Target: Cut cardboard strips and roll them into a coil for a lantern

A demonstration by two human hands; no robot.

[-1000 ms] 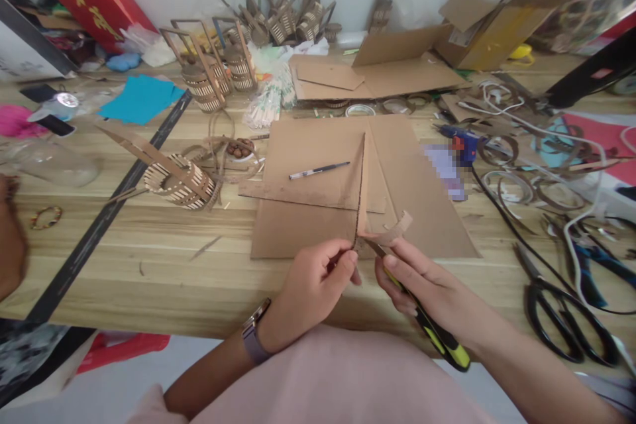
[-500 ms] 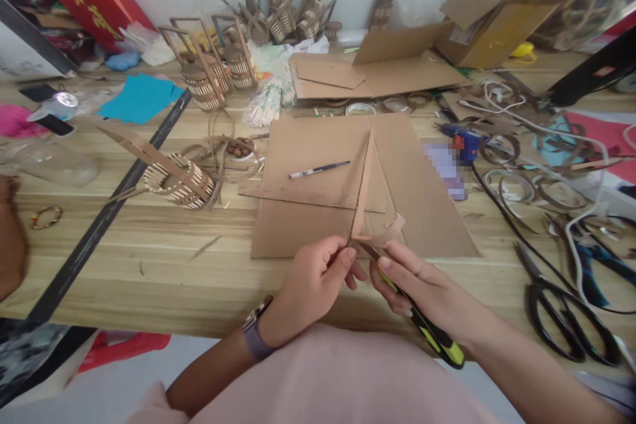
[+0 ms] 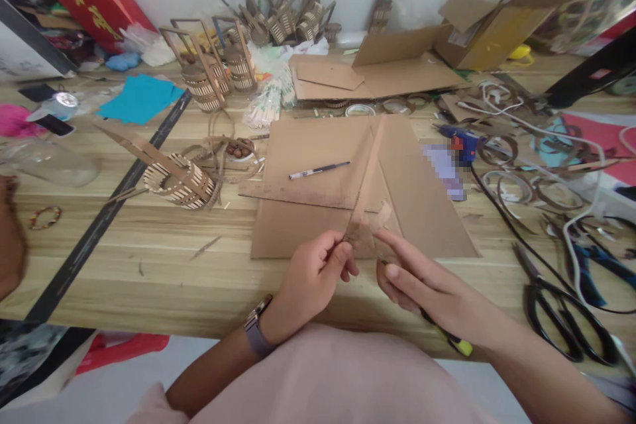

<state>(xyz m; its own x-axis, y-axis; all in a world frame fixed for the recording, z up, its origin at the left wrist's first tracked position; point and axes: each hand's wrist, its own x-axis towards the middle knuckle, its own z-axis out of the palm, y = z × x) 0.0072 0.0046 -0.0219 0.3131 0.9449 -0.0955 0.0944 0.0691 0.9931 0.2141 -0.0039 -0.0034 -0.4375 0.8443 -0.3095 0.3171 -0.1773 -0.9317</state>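
My left hand (image 3: 313, 278) pinches the near end of a long narrow cardboard strip (image 3: 370, 165) that lies along a big flat cardboard sheet (image 3: 422, 199) on the wooden table. My right hand (image 3: 422, 281) grips a yellow and black utility knife (image 3: 454, 341), its forefinger stretched out onto the curled end of the strip. The blade is hidden under the fingers. A pen (image 3: 318, 170) lies on a second cardboard piece (image 3: 308, 165) to the left.
Black scissors (image 3: 561, 315) and cables lie at the right. A slatted cardboard basket (image 3: 176, 179) and a long black ruler (image 3: 109, 212) are at the left. Boxes, cardboard rings and more baskets crowd the back. Another person's arm shows at the far left edge.
The strip, held up on edge before, has been laid down flatter on the sheet. My right forefinger now presses its curled end and the knife has swung lower under the hand.
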